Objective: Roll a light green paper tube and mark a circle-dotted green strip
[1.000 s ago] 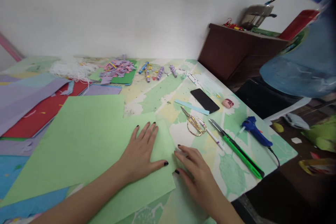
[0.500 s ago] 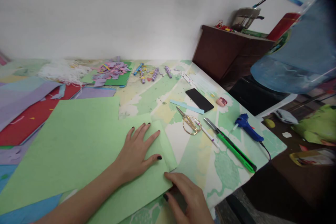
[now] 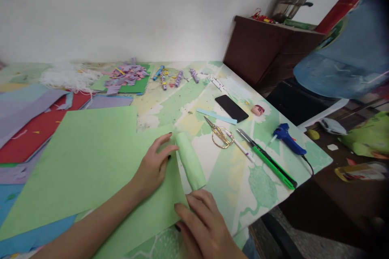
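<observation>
A large light green sheet of paper [image 3: 97, 149] lies across the near left of the table, its right edge lifted off the surface. Along that raised edge, toward its far end, the bent fingers of my left hand [image 3: 153, 166] grip the paper. At the near corner my right hand [image 3: 203, 222] pinches it, thumb underneath and fingertips on top. Just right of the edge is a narrow light green paper piece [image 3: 191, 162], curved or folded; whether it joins the sheet I cannot tell. Gold-handled scissors [image 3: 220, 133] lie farther right, with a green utility knife [image 3: 269, 164].
A blue glue gun [image 3: 288, 139] lies near the table's right edge. Behind the scissors are a black phone [image 3: 231, 108] and a light blue strip [image 3: 216, 116]. Paper scraps [image 3: 127, 75] and white string [image 3: 69, 77] sit near the wall. Colored sheets [image 3: 27, 137] are stacked at left.
My left hand was flat and spread on the sheet; its fingers have bent at the edge. The right edge has risen, and my right hand has shifted slightly left at the near corner.
</observation>
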Action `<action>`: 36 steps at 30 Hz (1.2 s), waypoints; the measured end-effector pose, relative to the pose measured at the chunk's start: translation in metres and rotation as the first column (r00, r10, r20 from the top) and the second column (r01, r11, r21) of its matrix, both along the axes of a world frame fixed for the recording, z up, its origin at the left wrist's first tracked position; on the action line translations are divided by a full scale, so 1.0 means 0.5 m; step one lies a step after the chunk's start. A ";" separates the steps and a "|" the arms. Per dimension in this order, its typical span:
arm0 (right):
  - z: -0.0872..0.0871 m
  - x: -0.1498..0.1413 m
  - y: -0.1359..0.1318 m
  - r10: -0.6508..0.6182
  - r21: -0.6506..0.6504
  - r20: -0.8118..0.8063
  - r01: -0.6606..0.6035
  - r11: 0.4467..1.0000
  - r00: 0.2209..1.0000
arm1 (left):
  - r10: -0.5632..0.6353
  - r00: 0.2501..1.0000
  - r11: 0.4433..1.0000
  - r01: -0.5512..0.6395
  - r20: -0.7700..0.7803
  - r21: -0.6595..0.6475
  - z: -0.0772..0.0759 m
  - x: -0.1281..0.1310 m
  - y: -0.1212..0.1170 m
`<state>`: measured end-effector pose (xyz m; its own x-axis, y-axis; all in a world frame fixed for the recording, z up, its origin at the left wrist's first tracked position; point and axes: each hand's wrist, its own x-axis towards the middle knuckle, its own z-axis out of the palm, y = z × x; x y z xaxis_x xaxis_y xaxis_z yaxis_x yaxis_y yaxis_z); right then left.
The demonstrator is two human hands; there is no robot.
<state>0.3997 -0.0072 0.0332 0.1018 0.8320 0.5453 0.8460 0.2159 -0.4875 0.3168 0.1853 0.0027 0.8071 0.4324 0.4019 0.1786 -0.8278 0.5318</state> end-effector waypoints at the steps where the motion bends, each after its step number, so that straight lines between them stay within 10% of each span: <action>1: -0.002 0.003 -0.004 0.024 0.003 -0.029 -0.024 1.000 0.999 | 0.008 1.000 1.000 -0.008 0.022 -0.003 0.002 0.001 -0.001; 14: -0.069 0.052 -0.022 -0.069 -0.202 0.101 0.088 0.976 0.992 | -0.030 0.996 0.988 0.043 -0.085 0.148 -0.008 0.001 0.001; 36: -0.064 0.069 -0.015 -0.172 -0.439 -0.211 0.064 0.896 0.962 | -0.054 0.989 0.935 0.099 -0.140 0.340 -0.018 0.003 0.003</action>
